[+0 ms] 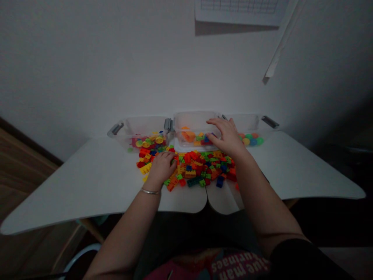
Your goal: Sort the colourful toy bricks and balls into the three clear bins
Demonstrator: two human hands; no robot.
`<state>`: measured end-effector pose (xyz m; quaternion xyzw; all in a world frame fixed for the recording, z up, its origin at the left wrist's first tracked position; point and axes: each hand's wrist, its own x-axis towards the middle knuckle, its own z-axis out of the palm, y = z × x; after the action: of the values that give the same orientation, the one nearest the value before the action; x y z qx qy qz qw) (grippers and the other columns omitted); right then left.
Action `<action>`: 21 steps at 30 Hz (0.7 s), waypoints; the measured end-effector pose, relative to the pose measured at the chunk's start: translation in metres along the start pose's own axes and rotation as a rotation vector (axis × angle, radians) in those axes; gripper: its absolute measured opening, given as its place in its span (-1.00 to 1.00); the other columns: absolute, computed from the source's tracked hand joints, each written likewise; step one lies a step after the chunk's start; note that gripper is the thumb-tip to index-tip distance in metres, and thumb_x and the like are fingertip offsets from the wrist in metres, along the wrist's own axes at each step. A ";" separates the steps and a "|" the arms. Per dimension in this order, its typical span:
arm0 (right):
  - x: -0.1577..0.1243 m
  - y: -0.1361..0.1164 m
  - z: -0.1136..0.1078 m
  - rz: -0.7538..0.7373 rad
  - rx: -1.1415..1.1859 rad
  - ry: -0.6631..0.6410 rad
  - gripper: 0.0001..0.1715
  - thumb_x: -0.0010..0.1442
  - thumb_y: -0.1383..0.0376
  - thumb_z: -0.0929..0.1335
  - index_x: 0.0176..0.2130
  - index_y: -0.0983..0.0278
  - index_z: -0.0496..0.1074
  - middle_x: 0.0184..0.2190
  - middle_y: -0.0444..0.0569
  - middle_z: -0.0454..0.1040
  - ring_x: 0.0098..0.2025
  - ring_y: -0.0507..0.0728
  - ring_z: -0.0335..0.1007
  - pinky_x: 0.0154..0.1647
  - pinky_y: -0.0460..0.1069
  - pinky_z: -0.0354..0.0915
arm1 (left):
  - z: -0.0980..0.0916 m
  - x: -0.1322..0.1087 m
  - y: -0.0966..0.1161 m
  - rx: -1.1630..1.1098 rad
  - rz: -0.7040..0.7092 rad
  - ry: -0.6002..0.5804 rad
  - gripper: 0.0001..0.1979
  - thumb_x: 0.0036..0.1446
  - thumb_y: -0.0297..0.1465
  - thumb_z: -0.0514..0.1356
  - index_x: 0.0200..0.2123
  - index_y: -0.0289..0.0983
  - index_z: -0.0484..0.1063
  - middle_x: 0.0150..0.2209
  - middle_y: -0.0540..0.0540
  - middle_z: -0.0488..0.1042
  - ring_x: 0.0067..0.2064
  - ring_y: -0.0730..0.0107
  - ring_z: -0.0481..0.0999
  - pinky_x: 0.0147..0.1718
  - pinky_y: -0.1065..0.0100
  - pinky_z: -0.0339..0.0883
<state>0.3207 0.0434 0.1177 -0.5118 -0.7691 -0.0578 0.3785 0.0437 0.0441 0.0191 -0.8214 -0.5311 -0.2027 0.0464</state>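
A heap of colourful toy building bricks (190,174) lies on the white table in front of me. My left hand (161,167) rests at the left part of the heap, its fingers curled down among the bricks with the thumb close to them. Whatever those fingers grip is hidden. Above the right side of the middle clear plastic box (196,118), my right hand (229,138) has its thumb and index finger spread apart, and I see nothing held between them. Inside that box lie orange pieces (188,135) and several smaller bricks, blue ones near my thumb.
A left clear box (145,122) with grey latches holds yellow, red and green pieces. Coloured balls (251,139) lie in the right clear box (244,121). The boxes stand along the wall at the back of the white table (96,179). A printed sheet (239,13) hangs above.
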 end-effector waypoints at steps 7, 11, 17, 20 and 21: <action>-0.048 -0.045 0.009 -0.018 -0.045 -0.307 -0.72 0.26 0.24 0.39 -0.04 0.26 0.54 -0.03 0.07 0.58 0.02 0.27 0.46 0.09 0.15 0.31 | 0.001 0.000 -0.001 0.003 0.006 -0.013 -0.64 0.29 -0.31 0.04 0.02 -0.26 0.52 0.07 -0.19 0.55 0.13 0.10 0.46 0.15 0.08 0.32; -0.068 -0.050 0.018 0.022 -0.117 -0.454 -0.73 0.23 0.31 0.41 -0.05 0.25 0.56 -0.06 0.05 0.59 0.00 0.26 0.47 0.05 0.12 0.33 | 0.002 -0.001 -0.003 -0.011 -0.002 -0.017 -0.65 0.29 -0.31 0.05 0.02 -0.24 0.51 0.07 -0.19 0.54 0.14 0.11 0.46 0.16 0.08 0.31; -0.078 -0.038 0.029 0.066 -0.117 -0.522 -0.72 0.22 0.40 0.38 -0.05 0.28 0.55 -0.03 0.07 0.56 0.02 0.25 0.47 0.09 0.10 0.33 | 0.000 -0.002 -0.002 -0.011 0.016 0.003 -0.65 0.29 -0.33 0.04 0.01 -0.28 0.52 0.07 -0.20 0.55 0.12 0.11 0.47 0.18 0.09 0.30; -0.080 -0.035 0.033 0.079 -0.094 -0.519 -0.74 0.22 0.41 0.37 -0.07 0.29 0.55 -0.06 0.08 0.57 0.02 0.23 0.47 0.10 0.09 0.32 | 0.000 -0.002 -0.001 -0.004 0.020 0.007 -0.64 0.29 -0.33 0.04 0.02 -0.28 0.52 0.06 -0.19 0.55 0.12 0.11 0.47 0.18 0.10 0.29; -0.081 -0.034 0.034 0.083 -0.087 -0.511 -0.73 0.22 0.42 0.37 -0.07 0.29 0.55 -0.06 0.08 0.58 0.02 0.23 0.47 0.12 0.09 0.32 | 0.000 -0.001 0.000 -0.001 0.016 0.009 -0.64 0.29 -0.33 0.04 0.02 -0.28 0.52 0.07 -0.19 0.55 0.12 0.11 0.46 0.18 0.10 0.30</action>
<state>0.2900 -0.0159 0.0519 -0.5566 -0.8149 0.0557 0.1515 0.0429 0.0431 0.0185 -0.8248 -0.5240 -0.2065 0.0499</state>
